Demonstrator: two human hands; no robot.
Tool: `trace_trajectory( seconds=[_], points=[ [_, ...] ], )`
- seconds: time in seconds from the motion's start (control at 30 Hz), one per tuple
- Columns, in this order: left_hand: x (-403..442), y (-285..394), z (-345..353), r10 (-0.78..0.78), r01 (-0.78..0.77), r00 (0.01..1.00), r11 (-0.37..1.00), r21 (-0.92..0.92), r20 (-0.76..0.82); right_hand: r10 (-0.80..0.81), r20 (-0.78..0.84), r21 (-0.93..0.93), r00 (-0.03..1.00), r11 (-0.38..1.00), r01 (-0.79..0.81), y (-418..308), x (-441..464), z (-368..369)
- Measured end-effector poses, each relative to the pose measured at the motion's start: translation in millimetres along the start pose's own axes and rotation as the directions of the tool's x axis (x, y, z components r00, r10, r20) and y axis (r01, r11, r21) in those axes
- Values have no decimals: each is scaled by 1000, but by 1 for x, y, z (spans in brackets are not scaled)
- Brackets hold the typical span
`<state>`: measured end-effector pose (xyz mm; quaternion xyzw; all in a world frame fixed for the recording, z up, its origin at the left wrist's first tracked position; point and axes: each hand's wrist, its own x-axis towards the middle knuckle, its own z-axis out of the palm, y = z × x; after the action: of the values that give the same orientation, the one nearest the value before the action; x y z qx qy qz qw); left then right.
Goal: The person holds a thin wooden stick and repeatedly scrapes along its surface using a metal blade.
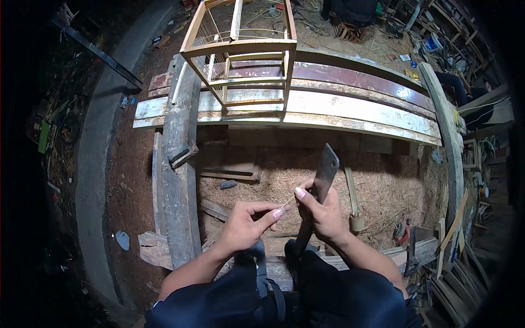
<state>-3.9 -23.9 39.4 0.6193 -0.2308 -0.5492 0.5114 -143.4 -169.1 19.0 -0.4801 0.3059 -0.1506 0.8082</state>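
Note:
My left hand (249,225) is closed, thumb and fingers pinching a thin pale wooden strip (290,202). The strip spans the small gap between my two hands, over my lap. My right hand (324,214) is wrapped round a large dark knife (327,170), its broad blade pointing up and away from me, with a small hole near the tip. The thumb of that hand presses by the strip's far end, close to the blade. Whether the edge touches the strip, I cannot tell.
Ahead, a wooden cage frame (238,48) with thin bars stands on a plank bench (339,104). A thick beam (178,202) runs along the left, another (445,120) along the right. Wood shavings (295,169) cover the ground. A wooden mallet (356,221) is at right. Someone's dark-clothed leg (453,85) shows far right.

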Motion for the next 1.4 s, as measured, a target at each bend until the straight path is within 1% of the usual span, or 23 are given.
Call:
trace_trajectory(
  seconds=[0.03,0.07,0.1,0.17,0.3,0.37,0.4,0.5,0.57,0.63,0.7,0.73,0.8,0.9,0.93,1.03,1.1,1.17,1.23,1.3,1.33,1.37,1.4],
  points=[
    [0,0,0,17,-15,999,999,48,-33,30,-34,99,999,995,-27,1,0,-1],
    [-1,0,0,33,-27,997,995,96,-64,-10,-59,121,998,992,17,2,3,-1],
    [-2,0,1,33,-27,997,995,97,-64,2,-81,131,997,991,8,-2,4,-4],
    [-3,0,4,92,-66,986,981,183,-137,10,-90,208,996,978,9,-6,5,-7],
    [-3,0,5,159,-120,974,966,228,-161,35,-82,191,996,981,-19,-3,1,-8],
    [-2,1,4,214,-155,962,939,306,-169,5,-38,25,999,1000,-4,-4,1,-4],
    [-2,0,4,215,-156,962,939,306,-169,35,-7,-33,999,999,-35,-3,1,-7],
    [-1,-1,4,278,-198,943,909,367,-180,56,-5,-72,998,996,-56,-4,1,-5],
    [0,3,3,392,-274,911,809,520,-130,53,9,-103,999,993,-52,-4,2,-5],
    [0,6,3,414,-283,902,782,556,-123,51,23,-134,998,990,-47,-3,3,-5],
    [0,6,4,435,-290,893,753,591,-116,48,36,3,998,999,-49,3,3,-4],
    [1,4,4,445,-292,888,743,602,-118,48,37,2,998,999,-49,5,3,-5],
    [1,2,5,456,-295,881,733,613,-122,99,42,153,994,983,-105,9,4,-6],
    [2,2,5,472,-303,871,732,611,-134,131,49,186,990,973,-138,14,6,-9],
    [3,1,3,474,-301,872,719,627,-125,131,49,185,990,973,-138,13,6,-8],
    [3,1,-5,455,-275,882,711,647,-126,77,-101,202,992,978,-55,11,9,-10],
    [2,1,-13,437,-252,889,714,653,-134,36,-179,263,983,965,12,13,12,-14],
    [2,1,-21,499,-273,859,630,727,-110,10,-199,234,980,971,37,13,15,-19],
    [-1,10,-28,507,-257,853,616,744,-125,-61,-257,88,965,992,87,19,19,-23],
    [-4,16,-41,503,-128,845,522,843,-183,-85,-258,97,963,989,113,23,24,-30],
    [-3,15,-52,567,-126,804,459,879,-181,-68,-319,149,945,981,121,23,27,-31],
    [-5,16,-62,570,-69,796,423,903,-206,-47,-379,202,924,971,132,23,29,-33],
    [-9,20,-71,600,14,767,337,941,-226,-49,-395,204,917,969,139,25,31,-36]
  ],
)
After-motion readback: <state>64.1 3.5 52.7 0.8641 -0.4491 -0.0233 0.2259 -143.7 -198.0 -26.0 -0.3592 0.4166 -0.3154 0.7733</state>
